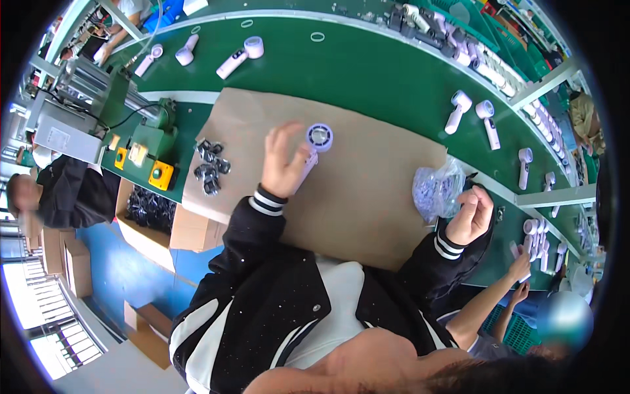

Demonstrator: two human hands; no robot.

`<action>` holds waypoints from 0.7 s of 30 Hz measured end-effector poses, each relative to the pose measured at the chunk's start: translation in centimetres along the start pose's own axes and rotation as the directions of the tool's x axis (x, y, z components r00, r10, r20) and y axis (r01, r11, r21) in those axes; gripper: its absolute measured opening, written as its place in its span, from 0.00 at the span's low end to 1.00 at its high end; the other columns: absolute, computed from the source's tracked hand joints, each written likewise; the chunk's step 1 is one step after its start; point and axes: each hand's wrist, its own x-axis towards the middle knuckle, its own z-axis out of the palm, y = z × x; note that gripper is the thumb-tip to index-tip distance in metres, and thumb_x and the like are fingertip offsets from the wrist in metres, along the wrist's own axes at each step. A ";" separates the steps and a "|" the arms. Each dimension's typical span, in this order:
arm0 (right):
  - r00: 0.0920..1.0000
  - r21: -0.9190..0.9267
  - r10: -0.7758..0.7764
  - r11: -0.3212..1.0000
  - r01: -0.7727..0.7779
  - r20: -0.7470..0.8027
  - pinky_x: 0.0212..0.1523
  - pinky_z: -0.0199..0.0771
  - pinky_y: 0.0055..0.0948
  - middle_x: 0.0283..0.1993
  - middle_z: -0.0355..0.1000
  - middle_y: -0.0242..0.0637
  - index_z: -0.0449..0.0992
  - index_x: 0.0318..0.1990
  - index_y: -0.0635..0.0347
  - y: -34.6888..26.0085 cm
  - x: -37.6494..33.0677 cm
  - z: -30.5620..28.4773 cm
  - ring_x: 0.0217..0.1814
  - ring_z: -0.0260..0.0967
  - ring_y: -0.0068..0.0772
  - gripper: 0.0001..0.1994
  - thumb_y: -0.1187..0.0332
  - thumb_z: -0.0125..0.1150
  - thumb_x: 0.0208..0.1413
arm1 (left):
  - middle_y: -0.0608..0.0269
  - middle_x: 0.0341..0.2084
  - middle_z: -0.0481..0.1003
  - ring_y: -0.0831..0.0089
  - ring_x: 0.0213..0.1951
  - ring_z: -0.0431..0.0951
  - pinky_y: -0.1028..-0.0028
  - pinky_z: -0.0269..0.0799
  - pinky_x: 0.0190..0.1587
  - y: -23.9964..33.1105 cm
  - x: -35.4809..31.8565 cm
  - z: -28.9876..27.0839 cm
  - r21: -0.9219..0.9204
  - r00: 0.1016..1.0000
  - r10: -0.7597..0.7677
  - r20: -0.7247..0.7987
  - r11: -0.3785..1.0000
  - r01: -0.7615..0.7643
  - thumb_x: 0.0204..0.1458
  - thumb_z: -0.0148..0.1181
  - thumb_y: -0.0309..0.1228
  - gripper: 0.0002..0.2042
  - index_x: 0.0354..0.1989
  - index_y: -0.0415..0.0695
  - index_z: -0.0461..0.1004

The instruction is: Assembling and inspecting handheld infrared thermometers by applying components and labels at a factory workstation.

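Observation:
A lilac handheld fan point(319, 138) with a round ring head lies on the brown cardboard sheet point(367, 190) in front of me. My left hand point(283, 161) is beside its handle, fingers stretched and apart; the palm partly covers the handle's lower end. At the sheet's right edge is a clear plastic bag point(433, 190) of small lilac parts. My right hand point(471, 215) is at the bag's near right side, fingers curled toward the thumb. What they hold, if anything, is too small to tell. Several small black parts point(210, 167) lie on the sheet's left side.
Left stands a green press point(141, 118) with yellow button boxes point(161, 175); below it, an open carton point(147, 230) of black parts. More fans point(241, 58) lie across the green table point(367, 72). At right, a co-worker's arm point(489, 302) reaches toward fans. A metal rail point(558, 196) borders that side.

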 end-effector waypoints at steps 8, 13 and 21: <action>0.901 0.208 0.171 0.940 -0.271 0.398 0.33 0.70 0.23 0.31 0.70 0.40 0.70 0.41 0.67 -0.7 -5.0 10.3 0.28 0.69 0.29 0.07 0.76 0.51 0.56 | 0.62 0.35 0.72 0.61 0.36 0.71 0.65 0.63 0.42 -2.2 -2.9 0.3 0.251 0.931 -0.269 0.245 0.945 0.207 0.45 0.59 0.32 0.19 0.47 0.45 0.69; 0.738 0.222 0.375 0.791 -0.571 0.561 0.34 0.69 0.21 0.32 0.70 0.38 0.70 0.41 0.66 1.4 -8.4 15.2 0.31 0.68 0.26 0.07 0.78 0.51 0.56 | 0.60 0.34 0.72 0.62 0.35 0.72 0.66 0.65 0.39 -2.9 -3.9 -1.0 0.268 0.965 -0.144 0.219 0.960 0.082 0.47 0.59 0.38 0.20 0.48 0.43 0.69; 0.674 -0.079 0.370 0.904 -0.421 0.639 0.34 0.65 0.18 0.33 0.69 0.32 0.70 0.38 0.62 3.6 -9.7 16.5 0.30 0.62 0.21 0.06 0.80 0.50 0.55 | 0.56 0.36 0.72 0.58 0.38 0.71 0.65 0.67 0.40 -9.1 -1.6 -17.3 0.712 0.970 -0.209 0.128 0.700 0.056 0.46 0.59 0.31 0.19 0.48 0.46 0.68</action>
